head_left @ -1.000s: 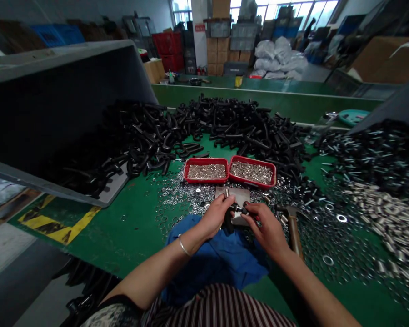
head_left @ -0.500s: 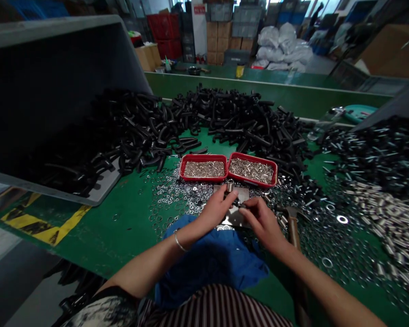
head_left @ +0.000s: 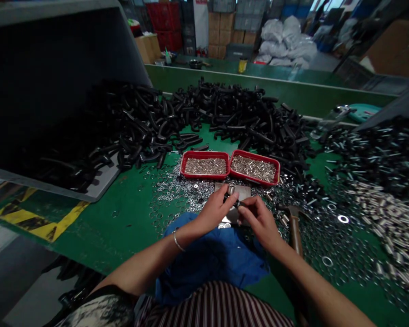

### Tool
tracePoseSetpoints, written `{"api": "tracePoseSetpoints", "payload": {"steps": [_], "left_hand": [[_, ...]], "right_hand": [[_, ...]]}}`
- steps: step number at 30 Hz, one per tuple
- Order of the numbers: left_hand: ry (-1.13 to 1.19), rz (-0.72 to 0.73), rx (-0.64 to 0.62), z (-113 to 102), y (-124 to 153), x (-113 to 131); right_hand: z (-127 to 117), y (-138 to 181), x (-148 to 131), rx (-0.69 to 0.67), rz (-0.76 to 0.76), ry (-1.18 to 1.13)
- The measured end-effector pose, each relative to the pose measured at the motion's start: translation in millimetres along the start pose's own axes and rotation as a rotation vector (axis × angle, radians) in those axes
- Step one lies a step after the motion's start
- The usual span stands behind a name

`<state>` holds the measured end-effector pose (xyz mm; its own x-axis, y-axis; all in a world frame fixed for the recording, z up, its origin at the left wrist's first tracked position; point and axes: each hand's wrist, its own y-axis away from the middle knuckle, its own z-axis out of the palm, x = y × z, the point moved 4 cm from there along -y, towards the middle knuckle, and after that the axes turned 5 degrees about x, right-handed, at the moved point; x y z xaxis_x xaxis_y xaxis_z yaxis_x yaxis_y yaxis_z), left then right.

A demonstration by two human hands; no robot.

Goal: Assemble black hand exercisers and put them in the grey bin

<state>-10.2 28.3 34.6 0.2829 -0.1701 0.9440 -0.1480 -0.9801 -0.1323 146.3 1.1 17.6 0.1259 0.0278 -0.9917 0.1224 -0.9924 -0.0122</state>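
My left hand (head_left: 214, 211) is closed around a small dark part with a ribbed silver end (head_left: 231, 189), which looks like a coil or thread and sticks up past the thumb. Close beside it, the thumb and fingers of my right hand (head_left: 261, 223) pinch together at the same part; whatever is between these fingertips is too small and hidden to name. Both hands are over a flat metal plate (head_left: 242, 192) on the green table. Two red trays (head_left: 204, 176) of small metal pieces stand just beyond the hands. A blue cloth (head_left: 214, 259) lies under my wrists.
A hammer (head_left: 295, 231) lies right of my right hand. Loose rings and washers (head_left: 177, 195) are scattered around. Black curved handles (head_left: 238, 109) heap at the back and spill from a tipped grey bin (head_left: 136, 54). Metal sleeves (head_left: 388, 218) and black-headed pins (head_left: 378, 154) pile at the right.
The view has tilted slightly downward. Both hands stay together over the plate, and the ribbed silver end leans a little more to the right.
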Motion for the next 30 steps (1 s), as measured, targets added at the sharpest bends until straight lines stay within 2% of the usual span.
{"api": "tracePoseSetpoints", "payload": {"steps": [2, 6, 10, 11, 14, 15, 16, 19, 20, 21, 24, 25, 28, 29, 30], "left_hand": [[-0.026, 0.049, 0.006, 0, 1, -2], [-0.053, 0.107, -0.009, -2, 4, -11], [-0.042, 0.144, -0.122, 0, 6, -21], [-0.033, 0.124, -0.114, 0, 7, -24], [0.016, 0.033, -0.022, -2, 10, -27], [0.031, 0.023, -0.005, -2, 12, -25], [0.036, 0.032, -0.001, -3, 14, -22], [-0.028, 0.142, -0.084, -2, 23, -7], [-0.062, 0.173, -0.11, -2, 26, -2], [-0.085, 0.188, -0.116, -2, 28, 2], [-0.047, 0.184, -0.075, 1, 36, 13], [-0.025, 0.199, -0.053, 2, 39, 18], [-0.05, 0.348, -0.045, 12, 48, 35], [-0.077, 0.39, -0.052, 16, 50, 40], [-0.092, 0.407, -0.059, 20, 52, 44]], "right_hand": [[9, 1, 5, -0.11, 0.164, -0.161], [17, 6, 8, -0.161, 0.261, -0.179], [29, 16, 19, -0.408, 0.511, -0.267], [28, 15, 20, -0.394, 0.492, -0.213], [17, 11, 15, -0.148, 0.218, 0.066], [15, 12, 12, -0.106, 0.156, 0.122], [16, 15, 11, -0.114, 0.134, 0.146], [25, 31, 9, -0.343, 0.236, 0.09], [26, 36, 8, -0.361, 0.242, 0.093], [24, 40, 4, -0.313, 0.207, 0.121], [11, 49, -8, -0.034, 0.02, 0.221], [9, 53, -9, -0.029, 0.016, 0.195], [11, 66, -6, -0.274, 0.181, 0.014], [8, 68, -7, -0.279, 0.183, 0.006], [2, 68, -9, -0.212, 0.134, 0.041]]}}
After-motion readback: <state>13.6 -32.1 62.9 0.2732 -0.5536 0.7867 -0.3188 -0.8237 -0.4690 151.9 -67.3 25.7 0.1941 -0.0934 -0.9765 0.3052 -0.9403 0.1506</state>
